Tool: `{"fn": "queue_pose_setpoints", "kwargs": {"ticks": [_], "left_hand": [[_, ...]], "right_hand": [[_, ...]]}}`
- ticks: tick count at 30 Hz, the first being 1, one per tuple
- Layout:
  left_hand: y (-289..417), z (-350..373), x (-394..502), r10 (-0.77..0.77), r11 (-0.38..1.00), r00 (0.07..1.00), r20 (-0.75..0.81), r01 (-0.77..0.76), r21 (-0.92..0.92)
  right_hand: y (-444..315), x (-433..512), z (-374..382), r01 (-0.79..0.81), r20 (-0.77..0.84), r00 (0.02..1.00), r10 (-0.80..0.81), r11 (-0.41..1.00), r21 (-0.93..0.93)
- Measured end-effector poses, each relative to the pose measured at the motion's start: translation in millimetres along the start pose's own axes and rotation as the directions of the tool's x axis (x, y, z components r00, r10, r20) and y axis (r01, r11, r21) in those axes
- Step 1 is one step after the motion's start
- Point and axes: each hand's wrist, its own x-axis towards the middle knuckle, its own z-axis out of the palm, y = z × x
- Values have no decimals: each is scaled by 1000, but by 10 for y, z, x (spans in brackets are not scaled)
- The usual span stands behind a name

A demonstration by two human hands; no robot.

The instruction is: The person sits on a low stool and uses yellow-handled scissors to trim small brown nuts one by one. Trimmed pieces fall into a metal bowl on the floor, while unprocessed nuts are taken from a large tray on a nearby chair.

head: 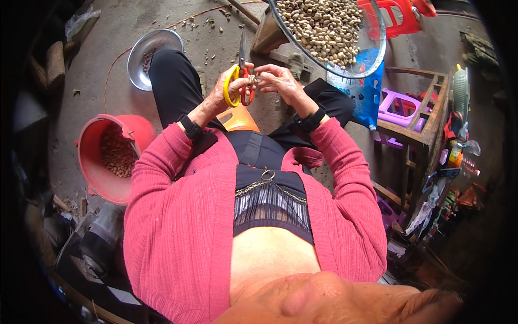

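My left hand [226, 87] is shut on a pair of scissors [242, 52] with one yellow and one red handle loop. The blades point away from me. A small in-shell nut [252, 79], apparently a peanut, sits at the left fingertips. My right hand [283, 84] is beside it with bent fingers, their tips close to the nut; whether they grip it is unclear. Ahead to the right, a round clear-rimmed bowl [379, 48] holds a heap of in-shell nuts [319, 30].
A metal bowl [137, 48] with a few reddish kernels lies by my left knee. Left of me, a red bucket [91, 162] contains brown kernels [117, 152]. Shell bits dot the concrete floor [121, 24]. At right are a blue bag [364, 95], wooden frame [429, 131] and purple stool [398, 106].
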Motion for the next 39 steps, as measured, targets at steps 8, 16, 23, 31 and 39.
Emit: {"fn": "queue_pose_setpoints", "kwargs": {"ticks": [8, 16, 23, 31, 39], "left_hand": [[-21, 6, 15, 53, 982, 998, -37, -46, 181], [138, 80, -78, 20, 996, 1000, -13, -18, 93], [258, 318, -223, -146, 989, 954, 262, 138, 50], [343, 322, -341, -243, 941, 894, 376, 312, -133], [487, 186, -292, 2, 991, 998, -64, 6, 134]], "right_hand": [[42, 4, 297, 211, -78, 971, -226, 964, -161], [102, -17, 116, 26, -76, 997, 10, 886, 462], [352, 199, 209, -111, 116, 992, 42, 706, 700], [269, 66, 223, -326, 380, 925, 24, 564, 759], [112, -265, 59, -2, 99, 992, -80, 768, 640]]}}
